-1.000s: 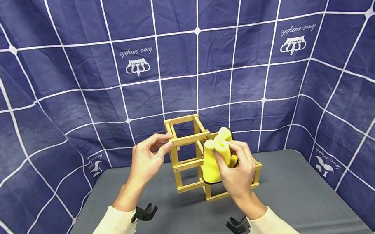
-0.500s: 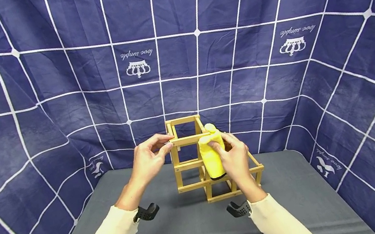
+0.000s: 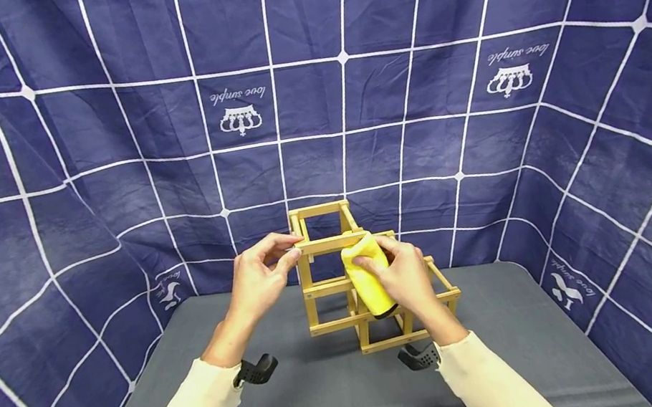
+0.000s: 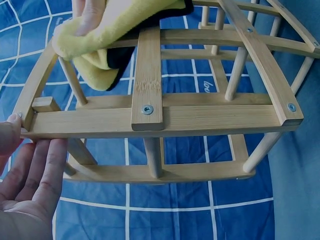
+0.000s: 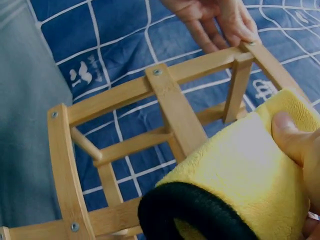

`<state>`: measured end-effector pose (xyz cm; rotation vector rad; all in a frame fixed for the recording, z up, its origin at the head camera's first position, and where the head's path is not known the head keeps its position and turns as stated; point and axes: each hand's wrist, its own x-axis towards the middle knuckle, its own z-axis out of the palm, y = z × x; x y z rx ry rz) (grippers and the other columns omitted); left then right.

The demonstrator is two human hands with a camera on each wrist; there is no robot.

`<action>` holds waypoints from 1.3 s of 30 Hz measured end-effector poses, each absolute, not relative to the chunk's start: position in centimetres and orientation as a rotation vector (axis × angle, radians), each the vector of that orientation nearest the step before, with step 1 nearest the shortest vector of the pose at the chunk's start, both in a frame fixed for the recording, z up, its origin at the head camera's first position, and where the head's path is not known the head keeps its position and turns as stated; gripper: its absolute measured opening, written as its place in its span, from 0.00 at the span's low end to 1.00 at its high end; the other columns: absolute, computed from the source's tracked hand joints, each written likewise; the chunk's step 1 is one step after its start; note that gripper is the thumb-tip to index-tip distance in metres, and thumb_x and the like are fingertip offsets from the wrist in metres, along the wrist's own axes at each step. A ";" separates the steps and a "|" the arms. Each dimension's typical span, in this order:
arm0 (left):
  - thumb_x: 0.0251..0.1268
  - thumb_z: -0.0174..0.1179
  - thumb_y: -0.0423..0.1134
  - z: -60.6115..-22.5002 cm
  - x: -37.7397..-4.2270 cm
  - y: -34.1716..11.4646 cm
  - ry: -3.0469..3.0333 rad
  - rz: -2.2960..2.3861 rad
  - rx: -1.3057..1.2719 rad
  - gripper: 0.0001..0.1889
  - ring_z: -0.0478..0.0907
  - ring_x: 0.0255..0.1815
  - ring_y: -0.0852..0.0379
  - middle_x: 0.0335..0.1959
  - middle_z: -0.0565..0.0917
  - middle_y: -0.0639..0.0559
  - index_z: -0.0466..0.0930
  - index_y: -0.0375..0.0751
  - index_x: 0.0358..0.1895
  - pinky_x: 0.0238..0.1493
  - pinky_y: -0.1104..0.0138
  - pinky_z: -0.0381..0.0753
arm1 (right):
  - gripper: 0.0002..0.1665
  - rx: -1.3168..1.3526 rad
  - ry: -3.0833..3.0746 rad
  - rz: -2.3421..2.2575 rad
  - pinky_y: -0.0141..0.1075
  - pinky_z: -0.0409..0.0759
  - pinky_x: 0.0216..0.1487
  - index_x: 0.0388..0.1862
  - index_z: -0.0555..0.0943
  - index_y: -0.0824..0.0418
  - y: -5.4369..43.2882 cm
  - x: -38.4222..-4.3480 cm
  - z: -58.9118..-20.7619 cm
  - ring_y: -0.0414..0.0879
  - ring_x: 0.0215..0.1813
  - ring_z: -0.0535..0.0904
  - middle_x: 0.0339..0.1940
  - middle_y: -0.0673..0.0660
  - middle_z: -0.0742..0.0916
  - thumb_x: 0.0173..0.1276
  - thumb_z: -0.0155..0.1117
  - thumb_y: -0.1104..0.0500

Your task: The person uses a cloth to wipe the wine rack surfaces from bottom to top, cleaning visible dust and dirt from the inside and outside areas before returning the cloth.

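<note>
A stepped rack of light wood slats and dowels (image 3: 329, 289) stands on the grey table. My left hand (image 3: 257, 277) grips its upper left corner between thumb and fingers; the left wrist view shows the thumb above the slat and fingers (image 4: 50, 170) beneath. In my right hand (image 3: 405, 273) is a yellow cloth (image 3: 369, 283) with a dark edge, pinched by the thumb and folded over at the rack's upper right side. The right wrist view shows the cloth (image 5: 240, 165) up close, its black border hanging over the slats. Behind the cloth, part of the rack is hidden.
A grey tabletop (image 3: 335, 405) lies under the rack. Blue cloth with white grid lines (image 3: 307, 97) hangs at the back and both sides, close behind the rack. Black wrist mounts (image 3: 257, 370) stick out from both forearms.
My right hand has moved the yellow cloth left and onto the upper front slat, then slightly down. The cloth looks more bunched and narrower. My left hand keeps its grip on the corner.
</note>
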<state>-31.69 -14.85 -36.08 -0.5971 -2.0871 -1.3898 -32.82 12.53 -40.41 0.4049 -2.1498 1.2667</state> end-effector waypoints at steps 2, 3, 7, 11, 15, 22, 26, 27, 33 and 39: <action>0.78 0.76 0.28 -36.1 -31.7 -14.9 -2.094 -1.385 -0.595 0.10 0.98 0.48 0.43 0.49 0.99 0.40 0.96 0.39 0.56 0.50 0.80 0.91 | 0.19 0.402 -2.178 1.214 0.32 0.85 0.31 0.56 0.98 0.54 12.6 -32.8 -40.4 0.46 0.33 0.90 0.40 0.58 0.98 0.69 0.92 0.50; 0.78 0.76 0.28 -36.0 -31.7 -14.9 -2.097 -1.379 -0.595 0.10 0.98 0.48 0.43 0.49 0.99 0.41 0.96 0.40 0.56 0.50 0.80 0.91 | 0.19 0.403 -2.200 1.174 0.33 0.85 0.32 0.55 0.98 0.54 12.7 -32.8 -40.4 0.46 0.32 0.89 0.38 0.58 0.97 0.68 0.92 0.49; 0.78 0.77 0.28 -35.9 -31.7 -14.9 -2.103 -1.367 -0.605 0.10 0.98 0.47 0.44 0.48 0.99 0.41 0.96 0.39 0.56 0.50 0.78 0.92 | 0.23 0.429 -2.336 1.011 0.37 0.82 0.35 0.55 0.98 0.56 13.2 -32.6 -40.1 0.48 0.35 0.87 0.37 0.57 0.96 0.66 0.93 0.47; 0.78 0.77 0.29 -35.7 -31.8 -14.9 -2.109 -1.350 -0.613 0.10 0.98 0.46 0.44 0.48 0.99 0.41 0.96 0.40 0.56 0.50 0.76 0.93 | 0.26 0.472 -2.433 0.909 0.39 0.82 0.36 0.56 0.96 0.58 13.6 -32.5 -39.5 0.49 0.36 0.85 0.37 0.56 0.94 0.64 0.94 0.48; 0.78 0.77 0.30 -35.7 -31.8 -15.0 -2.121 -1.323 -0.608 0.10 0.99 0.45 0.45 0.48 0.99 0.42 0.96 0.41 0.56 0.50 0.72 0.94 | 0.23 0.455 -2.410 0.909 0.37 0.80 0.32 0.53 0.96 0.58 13.4 -32.6 -39.2 0.48 0.32 0.84 0.34 0.56 0.94 0.65 0.93 0.48; 0.79 0.77 0.30 -35.6 -31.6 -15.1 -2.141 -1.300 -0.611 0.10 0.99 0.45 0.45 0.48 0.99 0.42 0.96 0.40 0.57 0.49 0.72 0.94 | 0.21 0.344 -2.185 1.164 0.33 0.86 0.34 0.54 0.99 0.54 12.8 -32.7 -39.2 0.49 0.36 0.93 0.40 0.57 0.99 0.63 0.95 0.53; 0.79 0.76 0.31 -35.5 -31.5 -15.0 -2.147 -1.318 -0.615 0.10 0.99 0.46 0.44 0.52 0.99 0.42 0.96 0.40 0.58 0.49 0.75 0.92 | 0.21 0.351 -2.084 1.245 0.28 0.86 0.36 0.55 0.99 0.55 13.0 -32.5 -39.3 0.50 0.38 0.95 0.44 0.56 1.00 0.64 0.94 0.56; 0.79 0.77 0.31 -35.4 -31.5 -15.1 -2.150 -1.324 -0.614 0.10 0.99 0.47 0.44 0.53 0.99 0.42 0.96 0.40 0.58 0.49 0.77 0.91 | 0.20 0.355 -2.062 1.251 0.26 0.86 0.37 0.55 0.99 0.55 13.1 -32.4 -39.4 0.50 0.38 0.96 0.44 0.57 1.00 0.64 0.94 0.56; 0.81 0.76 0.35 -35.5 -31.5 -15.3 -2.187 -1.326 -0.610 0.11 0.98 0.49 0.45 0.59 0.98 0.43 0.96 0.42 0.61 0.46 0.78 0.89 | 0.23 0.279 -1.849 1.266 0.18 0.84 0.41 0.56 0.98 0.59 12.8 -30.8 -41.0 0.44 0.38 0.94 0.43 0.58 0.99 0.64 0.95 0.58; 0.83 0.75 0.38 -35.7 -31.5 -15.9 -2.210 -1.272 -0.583 0.12 0.97 0.50 0.48 0.63 0.97 0.49 0.97 0.47 0.62 0.50 0.70 0.92 | 0.22 0.402 -1.630 1.280 0.22 0.91 0.47 0.56 0.96 0.63 10.7 -29.5 -43.0 0.42 0.41 0.95 0.46 0.61 0.98 0.64 0.94 0.64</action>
